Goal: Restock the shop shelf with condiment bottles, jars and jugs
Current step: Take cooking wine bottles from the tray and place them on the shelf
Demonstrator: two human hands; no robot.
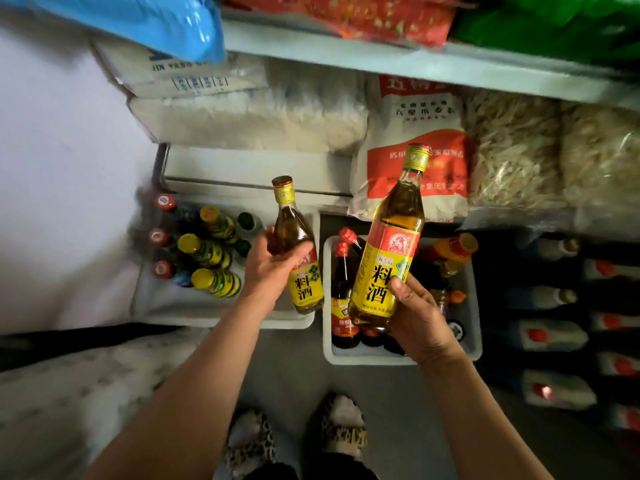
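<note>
Our left hand [273, 268] grips a bottle of amber cooking wine [298, 251] around its middle, thumb over the front, fingers curled behind. The bottle tilts slightly, cap [282, 181] pointing far and a little left, yellow label [306, 287] facing us. Our right hand [420, 317] grasps a second, larger-looking bottle [391, 251] of the same wine low on its body, thumb pressed on the yellow label's right edge. It leans right, yellow neck wrap [417, 157] at its far end. The two bottles are near each other but apart, both held in the air above the trays.

Under the left hand we see a white tray [221, 313] on the floor. In its left part stand bottles with yellow caps [207, 254], red-capped dark ones [162, 233] further left, and a couple of dark-green caps to their right. Under the right hand sits a second white tray [398, 358], just right of the first, holding dark sauce bottles with red tops [343, 289] and orange-capped bottles [453, 251] at its far right.

Further right lie rows of blurred jugs with red spots [554, 334] in shadow. On the shelf beyond the trays: white sacks [242, 116] stacked at left, a red-and-white bag [415, 150] in the middle, clear bags of pale dried strips [519, 150] at right. Above, blue [138, 22], red [363, 15] and green [554, 26] packages. Near us, leopard-print slippers [294, 434] on grey floor.
</note>
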